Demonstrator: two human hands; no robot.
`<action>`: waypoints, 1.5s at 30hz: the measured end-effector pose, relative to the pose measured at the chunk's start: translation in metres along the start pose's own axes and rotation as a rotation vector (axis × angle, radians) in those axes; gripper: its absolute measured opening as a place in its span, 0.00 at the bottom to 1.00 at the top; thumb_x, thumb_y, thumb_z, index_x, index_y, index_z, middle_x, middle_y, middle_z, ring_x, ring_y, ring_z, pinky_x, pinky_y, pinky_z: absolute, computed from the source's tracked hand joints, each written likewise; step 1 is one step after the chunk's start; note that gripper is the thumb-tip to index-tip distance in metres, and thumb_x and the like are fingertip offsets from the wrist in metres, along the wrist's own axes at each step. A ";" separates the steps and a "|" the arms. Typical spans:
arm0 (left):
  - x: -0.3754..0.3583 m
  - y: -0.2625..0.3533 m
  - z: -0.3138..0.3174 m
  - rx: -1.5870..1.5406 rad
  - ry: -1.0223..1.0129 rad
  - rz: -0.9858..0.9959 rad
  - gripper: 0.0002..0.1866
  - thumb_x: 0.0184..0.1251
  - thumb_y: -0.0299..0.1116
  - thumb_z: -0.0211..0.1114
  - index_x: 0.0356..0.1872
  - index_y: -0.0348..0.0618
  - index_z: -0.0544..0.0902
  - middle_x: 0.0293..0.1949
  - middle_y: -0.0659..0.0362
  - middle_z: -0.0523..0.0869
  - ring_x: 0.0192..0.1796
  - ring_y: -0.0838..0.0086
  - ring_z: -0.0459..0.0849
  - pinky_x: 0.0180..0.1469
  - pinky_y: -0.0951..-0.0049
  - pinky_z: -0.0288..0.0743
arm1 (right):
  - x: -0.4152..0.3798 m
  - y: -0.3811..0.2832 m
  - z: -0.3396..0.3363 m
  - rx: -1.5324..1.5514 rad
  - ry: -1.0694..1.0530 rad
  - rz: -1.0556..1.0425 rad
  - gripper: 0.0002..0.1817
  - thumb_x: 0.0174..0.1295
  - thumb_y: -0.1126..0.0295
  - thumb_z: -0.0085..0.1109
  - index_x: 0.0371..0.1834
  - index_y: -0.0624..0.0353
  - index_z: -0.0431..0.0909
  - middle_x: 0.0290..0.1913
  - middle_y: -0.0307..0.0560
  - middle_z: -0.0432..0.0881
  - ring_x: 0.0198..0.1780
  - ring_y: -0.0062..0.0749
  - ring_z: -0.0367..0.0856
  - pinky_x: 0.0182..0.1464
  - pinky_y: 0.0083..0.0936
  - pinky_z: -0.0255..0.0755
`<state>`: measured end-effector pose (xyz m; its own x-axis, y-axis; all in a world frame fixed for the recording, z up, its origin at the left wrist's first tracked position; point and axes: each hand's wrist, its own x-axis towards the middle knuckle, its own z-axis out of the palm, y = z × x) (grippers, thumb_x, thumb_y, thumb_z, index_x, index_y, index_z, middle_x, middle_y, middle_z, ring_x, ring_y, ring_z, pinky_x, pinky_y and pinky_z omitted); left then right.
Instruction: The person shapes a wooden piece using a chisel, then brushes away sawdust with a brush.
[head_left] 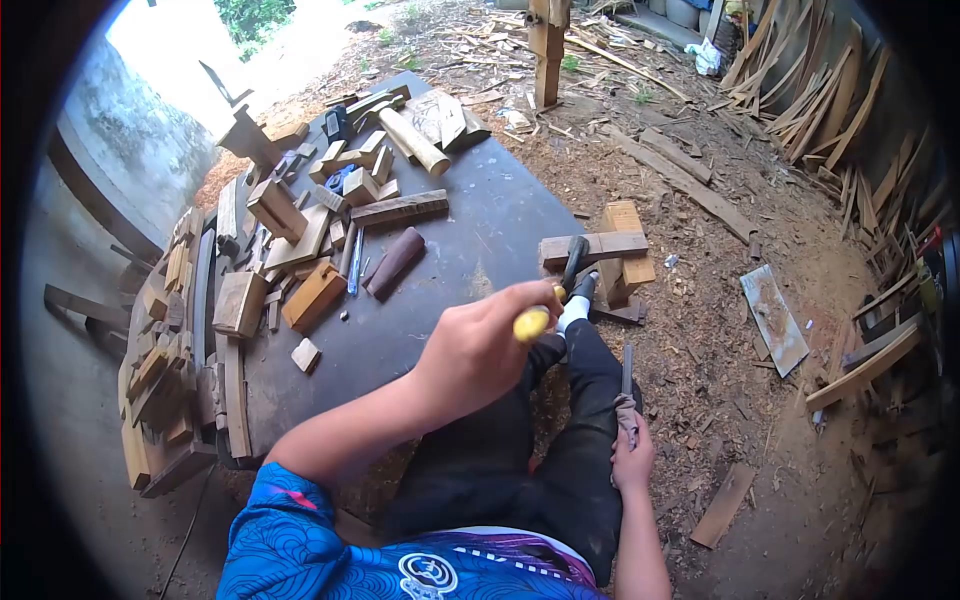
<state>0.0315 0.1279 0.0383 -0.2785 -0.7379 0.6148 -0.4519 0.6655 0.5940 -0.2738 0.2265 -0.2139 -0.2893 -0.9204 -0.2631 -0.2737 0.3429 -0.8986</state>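
Observation:
My left hand (478,342), raised over my lap, is closed around a hammer (531,324) with a yellow handle end toward me. The hammer's dark head overlaps a wooden bar (602,247) in this view. That bar lies across an upright-looking wooden block (624,222) by my foot. Low beside my thigh, my right hand (631,462) grips a chisel (627,372), its narrow metal blade pointing away and its handle wrapped in greyish cloth. The chisel stands apart from the wood.
A dark table (470,250) on the left carries wood offcuts, a reddish-brown block (396,263) and a round wooden piece (414,141). A wooden post (547,55) stands beyond. Wood chips and loose boards (775,318) cover the ground; strips lean on the right wall.

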 end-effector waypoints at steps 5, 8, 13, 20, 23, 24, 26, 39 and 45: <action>-0.001 -0.001 -0.011 -0.115 0.206 0.073 0.13 0.70 0.13 0.63 0.51 0.38 0.80 0.43 0.51 0.90 0.45 0.64 0.94 0.49 0.68 0.88 | -0.002 0.001 -0.003 -0.015 -0.018 -0.035 0.24 0.76 0.71 0.57 0.74 0.57 0.73 0.27 0.38 0.80 0.22 0.19 0.76 0.26 0.22 0.72; 0.013 -0.024 -0.030 -0.023 0.340 0.158 0.10 0.72 0.13 0.62 0.49 0.35 0.78 0.43 0.49 0.88 0.44 0.63 0.94 0.49 0.68 0.88 | -0.002 0.006 -0.004 -0.005 0.002 -0.039 0.24 0.76 0.71 0.57 0.74 0.58 0.74 0.27 0.38 0.80 0.21 0.19 0.76 0.26 0.22 0.72; 0.000 -0.043 -0.018 0.270 0.120 0.088 0.14 0.66 0.16 0.65 0.51 0.41 0.81 0.45 0.48 0.91 0.44 0.55 0.93 0.45 0.62 0.86 | -0.001 0.002 -0.002 -0.022 0.004 -0.048 0.23 0.76 0.71 0.56 0.73 0.59 0.74 0.27 0.38 0.81 0.21 0.19 0.75 0.26 0.22 0.72; -0.021 0.019 -0.020 0.329 -0.073 0.306 0.14 0.59 0.23 0.69 0.47 0.37 0.84 0.46 0.50 0.89 0.54 0.50 0.91 0.59 0.55 0.86 | -0.004 -0.005 -0.003 -0.006 -0.008 -0.036 0.23 0.76 0.71 0.56 0.73 0.59 0.74 0.27 0.37 0.80 0.22 0.18 0.75 0.26 0.22 0.71; -0.006 0.002 -0.030 0.319 0.167 0.199 0.19 0.58 0.14 0.65 0.52 0.37 0.82 0.43 0.48 0.90 0.51 0.51 0.92 0.56 0.58 0.86 | -0.004 -0.002 -0.004 -0.019 -0.014 -0.043 0.23 0.76 0.72 0.56 0.73 0.59 0.74 0.27 0.37 0.80 0.22 0.18 0.75 0.26 0.21 0.71; -0.003 -0.012 -0.034 0.384 0.173 0.155 0.21 0.58 0.13 0.64 0.54 0.38 0.81 0.43 0.47 0.90 0.49 0.51 0.92 0.54 0.59 0.86 | -0.003 -0.001 -0.004 -0.008 -0.012 -0.045 0.23 0.76 0.72 0.56 0.73 0.59 0.74 0.27 0.38 0.80 0.22 0.18 0.75 0.26 0.21 0.71; -0.009 -0.030 -0.033 0.381 0.146 0.033 0.24 0.58 0.11 0.61 0.56 0.40 0.82 0.45 0.46 0.90 0.45 0.53 0.91 0.47 0.58 0.84 | -0.001 0.000 -0.002 0.012 -0.014 -0.059 0.23 0.76 0.73 0.56 0.73 0.59 0.74 0.27 0.38 0.80 0.22 0.18 0.75 0.26 0.21 0.71; -0.038 -0.044 -0.047 0.379 0.060 -0.005 0.17 0.57 0.15 0.63 0.48 0.42 0.83 0.48 0.50 0.89 0.57 0.50 0.89 0.59 0.57 0.85 | 0.003 0.007 -0.004 0.036 -0.022 -0.074 0.23 0.77 0.72 0.54 0.74 0.60 0.72 0.28 0.37 0.79 0.22 0.16 0.73 0.26 0.19 0.70; -0.065 0.027 -0.052 0.470 -0.180 0.196 0.13 0.57 0.30 0.69 0.45 0.44 0.84 0.46 0.57 0.89 0.56 0.50 0.90 0.56 0.56 0.87 | -0.001 0.004 -0.002 0.025 -0.001 -0.036 0.23 0.77 0.72 0.54 0.74 0.60 0.73 0.28 0.37 0.79 0.22 0.16 0.73 0.25 0.19 0.70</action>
<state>0.0817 0.2000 0.0414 -0.5176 -0.6400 0.5679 -0.6960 0.7010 0.1556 -0.2770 0.2290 -0.2166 -0.2790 -0.9321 -0.2309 -0.2612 0.3050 -0.9158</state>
